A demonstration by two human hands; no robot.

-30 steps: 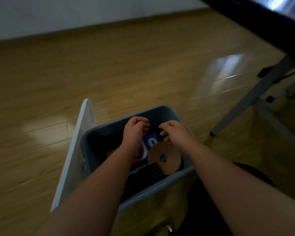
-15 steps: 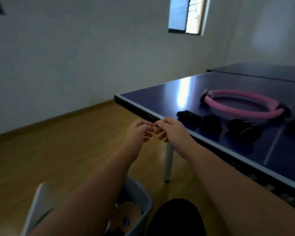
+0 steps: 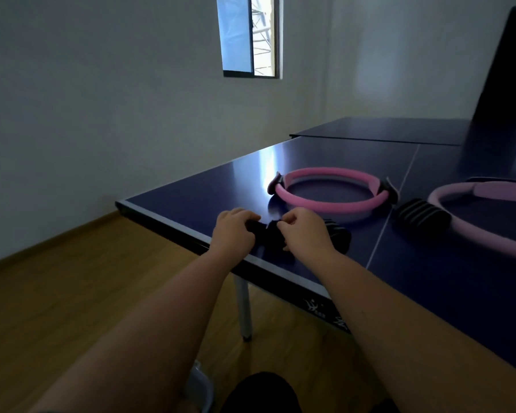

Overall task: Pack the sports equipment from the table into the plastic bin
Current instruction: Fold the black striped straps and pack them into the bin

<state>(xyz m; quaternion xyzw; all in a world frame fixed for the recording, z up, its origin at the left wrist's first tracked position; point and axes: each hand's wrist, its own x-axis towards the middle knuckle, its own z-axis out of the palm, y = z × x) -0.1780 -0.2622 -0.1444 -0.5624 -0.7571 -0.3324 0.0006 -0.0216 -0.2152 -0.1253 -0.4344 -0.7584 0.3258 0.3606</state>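
Several black padded items lie near the front edge of the dark blue table (image 3: 191,198). My left hand (image 3: 233,231) curls its fingers over the leftmost black pad (image 3: 252,226). Beside it, my right hand (image 3: 306,234) grips the neighbouring black pad (image 3: 273,238); the two pads meet between my hands. A third black pad with grey stripes (image 3: 340,236) shows just right of my right hand. A bright pink exercise ring (image 3: 331,204) lies flat behind them. Only a sliver of the grey plastic bin (image 3: 201,387) shows at the bottom, by my left forearm.
A paler pink ring (image 3: 474,231) with a black striped grip (image 3: 420,219) lies at the right of the table. A table leg (image 3: 245,308) stands on the wooden floor (image 3: 87,293) under the edge. A second table top (image 3: 385,131) adjoins at the back.
My view rose from the bin to the table. Both hands left the bin, reached forward over the table edge and closed on the black pads.
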